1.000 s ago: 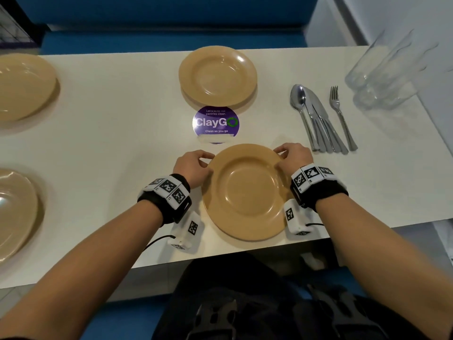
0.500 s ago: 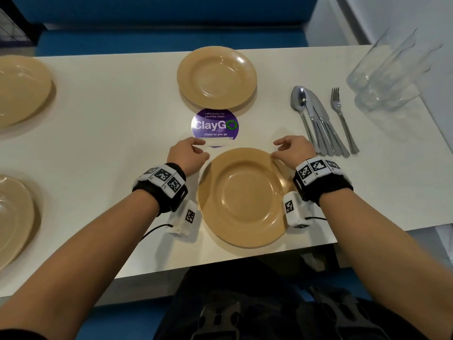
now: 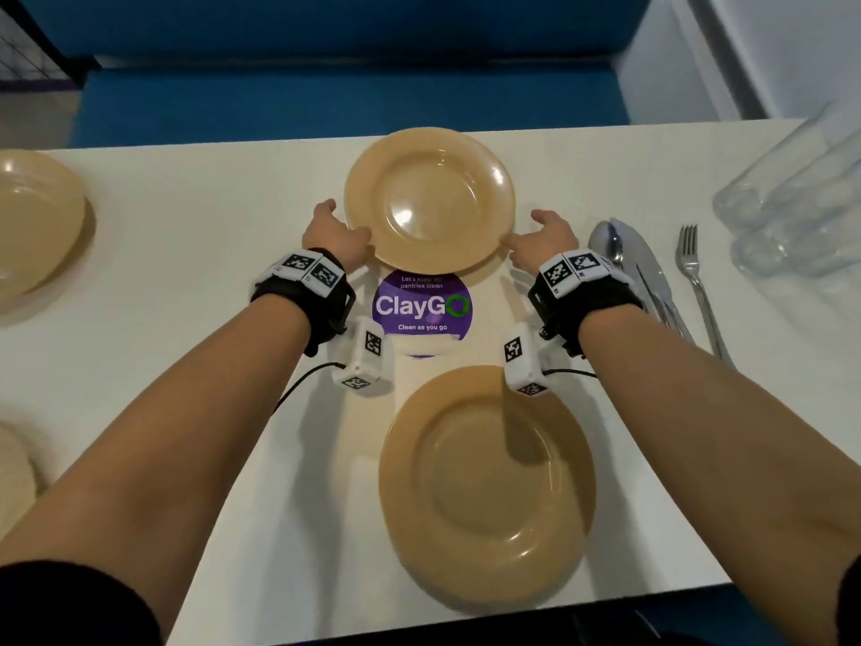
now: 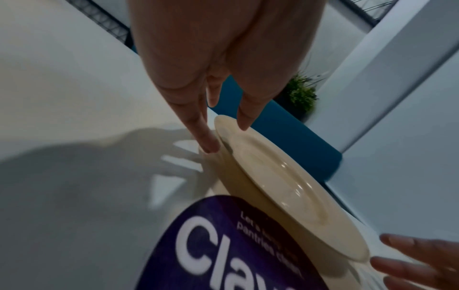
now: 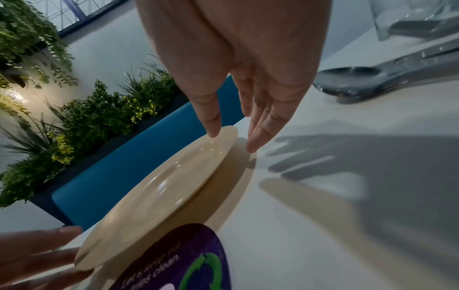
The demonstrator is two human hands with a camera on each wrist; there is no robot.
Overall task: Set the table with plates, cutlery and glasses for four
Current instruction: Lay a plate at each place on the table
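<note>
On the white table [image 3: 195, 282], far side: tan far plate [image 3: 428, 202], flanked by both hands. Left hand [image 3: 333, 237] at the plate's left rim, fingers [image 4: 198, 127] nearly straight and spread, pointing down beside the edge, thumb over the rim; whether any fingertip actually touches, cannot tell. Right hand [image 3: 543, 242] at the plate's right rim, likewise loose and unclenched, fingers [image 5: 263, 133] extended just outside the edge, thumb hovering over the rim; contact not clear either. Nothing gripped by either hand. Between the arms, a round purple ClayGo sticker [image 3: 421, 305], its far edge tucked under the far plate. Closer, at the table's near edge: near plate [image 3: 487, 487], flat, untouched. At the left border, two more plates [image 3: 32, 226], partly cut off. Right of the right hand: spoon [image 3: 605, 240] with knives [image 3: 647, 277] bunched against it, a fork [image 3: 696, 282] slightly apart, then clear glasses [image 3: 792, 198] near the table's right end, blurred. Beyond the table, a blue bench [image 3: 326, 95].
</note>
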